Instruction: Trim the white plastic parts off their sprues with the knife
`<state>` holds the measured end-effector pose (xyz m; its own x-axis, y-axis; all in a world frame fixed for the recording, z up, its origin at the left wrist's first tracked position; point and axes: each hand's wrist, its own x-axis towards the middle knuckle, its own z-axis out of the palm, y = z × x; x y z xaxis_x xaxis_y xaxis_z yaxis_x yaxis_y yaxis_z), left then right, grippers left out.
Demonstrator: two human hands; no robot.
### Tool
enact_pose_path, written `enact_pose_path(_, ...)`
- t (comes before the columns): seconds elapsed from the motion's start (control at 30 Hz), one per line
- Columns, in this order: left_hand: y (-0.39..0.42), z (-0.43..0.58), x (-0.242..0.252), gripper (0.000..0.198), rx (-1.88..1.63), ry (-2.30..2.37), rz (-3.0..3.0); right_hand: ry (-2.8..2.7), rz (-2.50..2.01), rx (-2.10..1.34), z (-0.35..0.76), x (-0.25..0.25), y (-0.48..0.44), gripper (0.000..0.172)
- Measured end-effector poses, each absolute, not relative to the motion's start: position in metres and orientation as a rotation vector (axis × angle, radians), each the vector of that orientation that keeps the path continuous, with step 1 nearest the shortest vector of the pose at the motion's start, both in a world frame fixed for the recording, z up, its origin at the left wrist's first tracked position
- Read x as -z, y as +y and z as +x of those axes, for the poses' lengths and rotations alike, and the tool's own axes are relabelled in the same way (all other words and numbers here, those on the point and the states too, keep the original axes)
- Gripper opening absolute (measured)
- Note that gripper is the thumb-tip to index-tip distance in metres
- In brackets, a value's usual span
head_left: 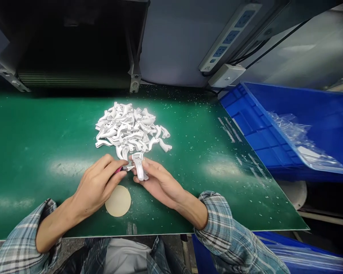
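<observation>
The left hand (pixel 97 186) is pinching a small pink-handled tool (pixel 120 169) between thumb and fingers, with its thin metal tip touching or almost touching a white moulded plastic part (pixel 139 166). The right hand (pixel 158 183) is holding that part upright between thumb and curled fingers, and the two hands are working close together just above a green-topped table (pixel 31 152). The white moulded plastic part is sitting just in front of a heap of similar white plastic parts (pixel 128 129), which are lying tangled together near the middle of the table. A round beige disc (pixel 119 201) is lying flat beneath the left wrist, and tiny white flecks (pixel 188 114) are scattering across the green surface. To the right, a blue plastic crate (pixel 263 129) is resting at the table's far corner, holding a clear plastic bag (pixel 291 131). Another blue bin (pixel 225 253) is sitting below the table's near edge. Plaid shirt sleeves (pixel 217 224) are covering both forearms up to the wrists, while a blue-faced power strip (pixel 231 38) is mounted above the table
</observation>
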<state>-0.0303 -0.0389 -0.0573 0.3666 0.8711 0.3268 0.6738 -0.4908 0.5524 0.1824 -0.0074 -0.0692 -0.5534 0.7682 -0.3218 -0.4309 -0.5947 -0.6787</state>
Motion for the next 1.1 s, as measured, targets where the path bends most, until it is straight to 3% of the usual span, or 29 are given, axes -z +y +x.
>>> enact_pose_path(0.53, -0.042, -0.031, 0.058, 0.024, -0.744, 1.377, 2.353, -0.775, -0.848, -2.120, 0.181, 0.076, -0.011, 0.031)
enact_pose_path(0.87, -0.040, -0.035, 0.061, 0.018, -0.903, 1.739, 2.797, -0.709, -0.884, -2.146, 0.175, 0.079, -0.016, 0.034)
enact_pose_path(1.0, -0.039, -0.039, 0.054, 0.011, -1.136, 1.735, 2.439, -0.698, -0.905, -2.208, 0.173, 0.080, -0.018, 0.037)
enact_pose_path(1.1, -0.041, -0.032, 0.051, 0.015, -0.965, 1.448, 1.915, -0.727, -0.886, -2.107, 0.173, 0.078, -0.019, 0.033)
